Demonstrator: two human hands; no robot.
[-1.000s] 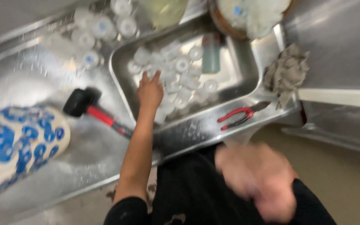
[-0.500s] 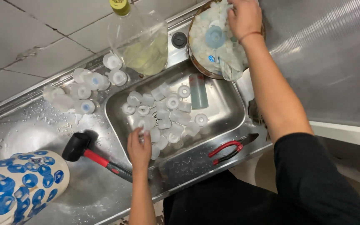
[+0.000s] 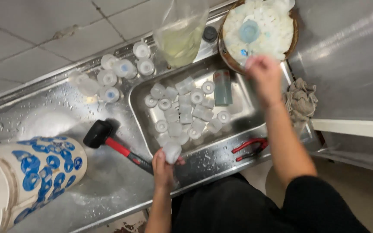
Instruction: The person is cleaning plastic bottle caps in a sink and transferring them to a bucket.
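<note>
Plastic cap, white and translucent, is pinched between the fingers of the left hand at the near rim of the steel sink, just over the wet counter edge. The hand is curled around the cap from below, thumb and fingertips closed on its sides.

Many more caps of the same kind are seen lying loose in the sink basin, some upright and some tipped, with a grey-green cylindrical container lying among them toward the far side. A second group of caps is gathered on the counter beyond the sink's left corner.

The right hand is raised over the far right corner of the sink, just in front of a round woven basket heaped with white caps. It is blurred, so whether its fingers are spread or closed around anything cannot be told.

A rubber mallet with a black head and red-and-black handle is laid on the counter to the left of the sink, its handle end close to the left hand. Red-handled pliers are laid on the near rim to the right. A crumpled grey rag is seen beside the basket, a clear bottle of yellowish liquid behind the sink, and a white sack with blue markings at the far left.
</note>
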